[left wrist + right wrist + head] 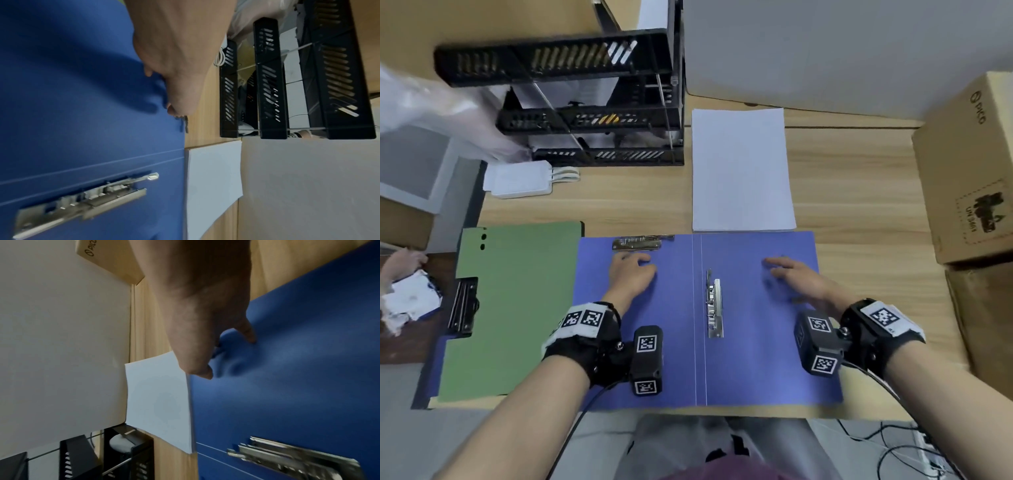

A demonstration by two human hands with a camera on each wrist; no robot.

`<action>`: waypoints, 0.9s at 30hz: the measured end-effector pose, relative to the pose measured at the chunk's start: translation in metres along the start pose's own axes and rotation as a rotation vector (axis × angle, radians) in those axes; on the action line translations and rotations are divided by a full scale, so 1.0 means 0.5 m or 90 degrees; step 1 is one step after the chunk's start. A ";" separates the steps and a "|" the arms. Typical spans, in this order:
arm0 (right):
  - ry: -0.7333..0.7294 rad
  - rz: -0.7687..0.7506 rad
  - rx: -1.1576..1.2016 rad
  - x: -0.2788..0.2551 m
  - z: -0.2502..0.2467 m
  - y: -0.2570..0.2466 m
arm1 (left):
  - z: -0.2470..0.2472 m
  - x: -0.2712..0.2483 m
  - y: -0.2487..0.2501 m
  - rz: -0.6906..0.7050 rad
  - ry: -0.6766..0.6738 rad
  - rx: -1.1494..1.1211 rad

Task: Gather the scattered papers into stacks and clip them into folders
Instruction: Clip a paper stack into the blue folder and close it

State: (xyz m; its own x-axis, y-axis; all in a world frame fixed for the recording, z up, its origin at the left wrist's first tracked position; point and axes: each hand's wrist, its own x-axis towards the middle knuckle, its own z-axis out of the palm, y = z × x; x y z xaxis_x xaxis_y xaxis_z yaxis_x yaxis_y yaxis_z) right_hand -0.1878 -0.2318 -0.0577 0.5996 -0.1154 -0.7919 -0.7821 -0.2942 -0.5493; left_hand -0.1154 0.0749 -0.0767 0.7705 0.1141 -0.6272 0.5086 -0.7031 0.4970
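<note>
A blue folder [750, 370] lies opened flat at the desk's near edge, with a metal lever clip [714, 308] beside its spine and a second clip [637, 242] at the top of its left half. My left hand [631, 274] rests flat on the left half just below that top clip. My right hand [791, 277] lies with straight fingers on the right half. A neat stack of white paper [741, 171] sits just beyond the folder's far edge. The paper [158, 399] and the blue folder [287, 386] meet edge to edge in the right wrist view.
A green folder [513, 308] with a black clip [462, 305] lies left of the blue one. A black tiered paper tray [599, 102] stands at the back left, a white charger [520, 180] before it. Cardboard boxes [969, 171] line the right side. Another person's hand [404, 263] shows at far left.
</note>
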 end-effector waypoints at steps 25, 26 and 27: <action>0.156 -0.073 0.106 0.189 -0.115 -0.071 | 0.067 0.100 0.239 0.019 -0.075 -0.151; 0.155 -0.078 0.111 0.180 -0.114 -0.076 | 0.065 0.099 0.241 0.019 -0.070 -0.144; 0.158 -0.082 0.113 0.177 -0.112 -0.076 | 0.064 0.096 0.245 0.021 -0.067 -0.139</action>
State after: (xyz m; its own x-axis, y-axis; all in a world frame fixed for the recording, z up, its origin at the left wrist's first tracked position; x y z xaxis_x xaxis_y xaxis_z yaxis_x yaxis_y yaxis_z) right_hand -0.0954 -0.2842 -0.0918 0.7020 -0.3221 -0.6352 -0.7009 -0.1546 -0.6963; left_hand -0.0286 -0.0280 -0.0650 0.7491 0.0113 -0.6623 0.5637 -0.5361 0.6284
